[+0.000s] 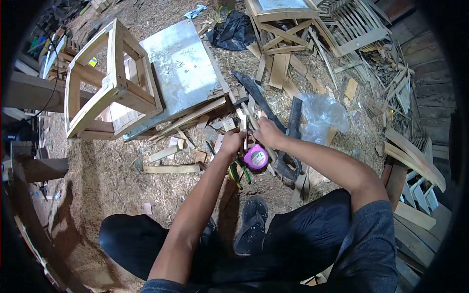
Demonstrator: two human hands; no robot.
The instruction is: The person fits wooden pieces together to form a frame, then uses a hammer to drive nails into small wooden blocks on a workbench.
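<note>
My left hand [232,142] is closed, its fingertips against a pale narrow wood piece [245,126]; what it grips is partly hidden. Close on its right, my right hand [268,133] is closed around a thin wooden stick [251,117] that slants up and left. A pink tape measure [256,157] lies just below both hands. Pliers with green and yellow handles [234,176] rest on the ground below my left hand. Beside my right forearm is a handsaw [287,167], its handle toward me, near a dark flat bar [295,115].
A wooden frame [115,87] stands on a low metal-topped platform [181,61] at left. A clear plastic bag [322,117] and a black bag [233,31] lie beyond. Offcuts [171,169] and sawdust cover the ground. Slatted wooden pieces [359,41] are stacked at upper right.
</note>
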